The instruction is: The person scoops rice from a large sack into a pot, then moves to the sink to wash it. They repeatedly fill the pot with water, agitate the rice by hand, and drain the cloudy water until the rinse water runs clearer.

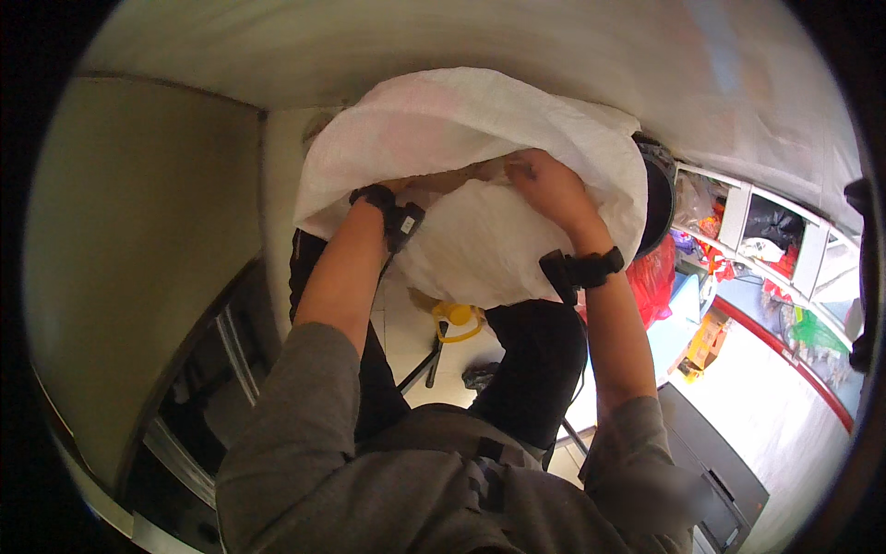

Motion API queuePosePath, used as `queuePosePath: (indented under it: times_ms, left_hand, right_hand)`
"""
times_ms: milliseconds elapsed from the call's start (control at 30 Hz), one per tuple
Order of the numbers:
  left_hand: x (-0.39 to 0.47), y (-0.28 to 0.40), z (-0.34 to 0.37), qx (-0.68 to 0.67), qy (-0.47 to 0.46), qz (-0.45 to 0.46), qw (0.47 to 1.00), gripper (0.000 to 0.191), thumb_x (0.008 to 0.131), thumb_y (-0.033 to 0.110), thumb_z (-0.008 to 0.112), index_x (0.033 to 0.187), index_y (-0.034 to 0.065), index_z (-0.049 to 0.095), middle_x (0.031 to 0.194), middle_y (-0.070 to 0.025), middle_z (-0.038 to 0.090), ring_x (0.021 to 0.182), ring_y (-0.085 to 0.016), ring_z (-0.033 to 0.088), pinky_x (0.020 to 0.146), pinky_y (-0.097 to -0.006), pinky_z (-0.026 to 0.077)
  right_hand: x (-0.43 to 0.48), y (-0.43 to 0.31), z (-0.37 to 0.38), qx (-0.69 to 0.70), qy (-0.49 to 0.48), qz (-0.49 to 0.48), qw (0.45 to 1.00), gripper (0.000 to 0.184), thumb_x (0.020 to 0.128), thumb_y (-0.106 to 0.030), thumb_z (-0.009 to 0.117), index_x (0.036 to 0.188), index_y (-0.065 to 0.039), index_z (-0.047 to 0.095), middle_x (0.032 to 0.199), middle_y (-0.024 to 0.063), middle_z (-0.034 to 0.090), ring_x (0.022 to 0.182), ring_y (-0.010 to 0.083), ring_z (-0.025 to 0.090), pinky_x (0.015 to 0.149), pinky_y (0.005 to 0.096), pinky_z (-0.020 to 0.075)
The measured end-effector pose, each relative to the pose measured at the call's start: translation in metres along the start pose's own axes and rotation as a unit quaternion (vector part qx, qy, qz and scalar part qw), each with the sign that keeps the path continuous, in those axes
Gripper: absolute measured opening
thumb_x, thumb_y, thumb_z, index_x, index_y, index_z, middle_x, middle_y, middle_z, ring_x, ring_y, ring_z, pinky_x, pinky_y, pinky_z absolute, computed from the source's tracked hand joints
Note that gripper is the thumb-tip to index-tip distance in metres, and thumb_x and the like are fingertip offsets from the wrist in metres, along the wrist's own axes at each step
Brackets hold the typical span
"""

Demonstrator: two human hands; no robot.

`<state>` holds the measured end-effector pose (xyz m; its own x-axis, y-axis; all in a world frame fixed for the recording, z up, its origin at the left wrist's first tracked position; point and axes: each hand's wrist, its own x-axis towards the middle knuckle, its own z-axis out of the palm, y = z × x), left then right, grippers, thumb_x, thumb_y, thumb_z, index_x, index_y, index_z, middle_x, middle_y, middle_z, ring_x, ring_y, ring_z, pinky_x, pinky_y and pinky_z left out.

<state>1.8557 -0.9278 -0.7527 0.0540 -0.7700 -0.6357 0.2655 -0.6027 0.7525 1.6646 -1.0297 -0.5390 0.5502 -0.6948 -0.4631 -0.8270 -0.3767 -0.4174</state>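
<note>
A large white woven sack stands before me between my knees, its mouth gaping towards me. My left hand reaches in under the far fold of the mouth, and its fingers are hidden there. At the right side of the opening is my right hand, knuckles up and fingers bent down into the sack. Whether either hand holds anything cannot be seen. The near side of the sack bulges between my forearms. Black straps with small devices circle both wrists.
A yellow plastic cap with a ring handle shows below the sack. Right of it are a black bucket, a red plastic bag and a white rack with bagged goods. A wall panel stands on the left.
</note>
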Motion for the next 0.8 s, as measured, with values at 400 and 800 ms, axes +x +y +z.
queuePosePath:
  times_ms: [400,800]
  left_hand:
    - [-0.055,0.050,0.009,-0.090,0.049,0.033,0.994,0.036,0.096,0.024,0.051,0.126,0.0048,0.051,0.115,-0.0107,0.062,0.096,-0.024,0.066,0.082,-0.0385,0.055]
    - [-0.072,0.075,0.017,-0.024,-0.044,-0.061,0.997,0.038,0.097,0.017,0.044,0.133,0.0063,0.046,0.125,-0.0109,0.057,0.102,-0.023,0.064,0.075,-0.0390,0.059]
  right_hand:
    - [0.009,0.002,-0.028,0.335,0.023,-0.043,0.941,0.057,0.091,-0.042,0.055,0.127,0.002,0.055,0.124,0.0174,0.060,0.113,0.0279,0.058,0.096,0.0357,0.0434]
    - [-0.051,0.005,-0.065,0.414,-0.174,-0.072,0.890,0.048,0.094,-0.039,0.054,0.117,0.002,0.060,0.104,0.0134,0.066,0.093,0.0219,0.065,0.083,0.0332,0.0522]
